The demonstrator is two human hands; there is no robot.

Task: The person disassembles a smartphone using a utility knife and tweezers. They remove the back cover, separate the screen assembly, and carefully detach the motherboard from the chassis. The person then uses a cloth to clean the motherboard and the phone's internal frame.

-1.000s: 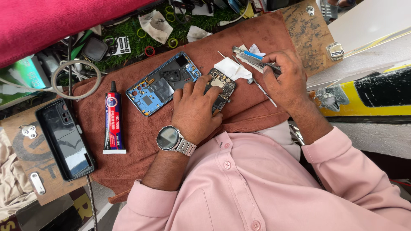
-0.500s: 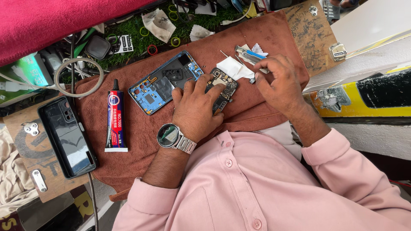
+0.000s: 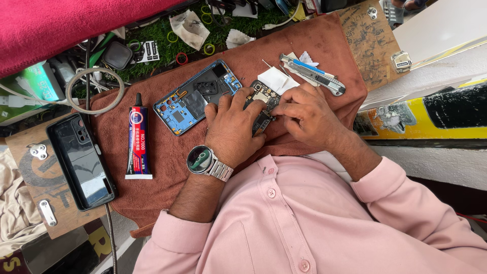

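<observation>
Circuit board (image 3: 264, 104) between both hands, long axis tilted upper-left to lower-right

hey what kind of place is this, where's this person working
Most likely a small phone repair bench. The left hand and right hand work on a bare circuit board over a brown towel, beside an opened blue phone frame, a glue tube and a utility knife.
</observation>
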